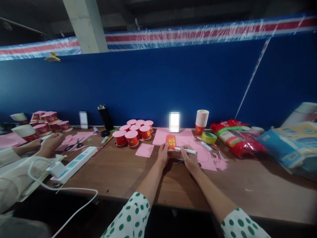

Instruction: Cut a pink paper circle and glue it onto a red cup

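Observation:
My left hand (162, 154) is closed around the side of a red paper cup (170, 141) with yellow lettering. In my right hand (190, 158) is a slim white pen-like tube (187, 150), its tip pointing left at the cup; whether it touches the cup I cannot tell. Pink paper (184, 134) lies behind the cup, and a pink square sheet (144, 150) rests to the left. Partly hidden by my right hand are scissors (180, 161). Several red cups topped with pink discs (132, 135) stand grouped at the left.
A stack of paper cups (202, 120), yellow-green tape (208, 138), a red plastic bag (237, 138) and a blue pack (294, 145) are on the right. Leftward are a black bottle (105, 118), a power strip (76, 163) with a white cable and a co-worker's hands (51, 142). A blue partition (148, 82) stands behind.

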`<control>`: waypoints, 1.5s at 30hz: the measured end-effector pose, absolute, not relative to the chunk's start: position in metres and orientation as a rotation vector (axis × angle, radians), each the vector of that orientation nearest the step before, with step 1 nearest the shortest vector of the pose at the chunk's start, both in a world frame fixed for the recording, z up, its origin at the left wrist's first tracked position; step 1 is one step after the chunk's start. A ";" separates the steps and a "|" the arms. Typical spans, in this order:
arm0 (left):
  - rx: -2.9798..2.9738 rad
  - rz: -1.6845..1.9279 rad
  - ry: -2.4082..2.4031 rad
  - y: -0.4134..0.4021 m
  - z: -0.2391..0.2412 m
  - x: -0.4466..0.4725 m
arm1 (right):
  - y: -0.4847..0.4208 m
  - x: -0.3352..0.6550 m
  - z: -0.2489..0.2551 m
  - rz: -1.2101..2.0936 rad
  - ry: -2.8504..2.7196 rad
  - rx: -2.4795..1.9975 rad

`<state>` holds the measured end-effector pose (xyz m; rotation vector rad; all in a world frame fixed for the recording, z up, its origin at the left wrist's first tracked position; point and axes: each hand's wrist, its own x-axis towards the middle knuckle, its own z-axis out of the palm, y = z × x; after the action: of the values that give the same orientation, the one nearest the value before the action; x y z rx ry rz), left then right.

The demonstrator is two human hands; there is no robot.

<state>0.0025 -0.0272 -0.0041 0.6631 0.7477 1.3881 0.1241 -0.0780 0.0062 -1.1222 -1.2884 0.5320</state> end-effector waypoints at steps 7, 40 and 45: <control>0.666 1.378 0.736 -0.029 -0.002 0.002 | -0.078 0.124 0.006 0.522 -1.285 -1.118; 0.650 1.379 0.739 -0.026 -0.005 0.001 | -0.079 0.123 0.008 0.546 -1.291 -1.107; 0.653 1.377 0.719 -0.026 -0.004 0.002 | -0.078 0.122 0.005 0.550 -1.288 -1.109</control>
<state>0.0016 -0.0264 -0.0044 0.6526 0.7192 1.3768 0.1224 -0.0779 0.0054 -1.1087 -1.2882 0.5496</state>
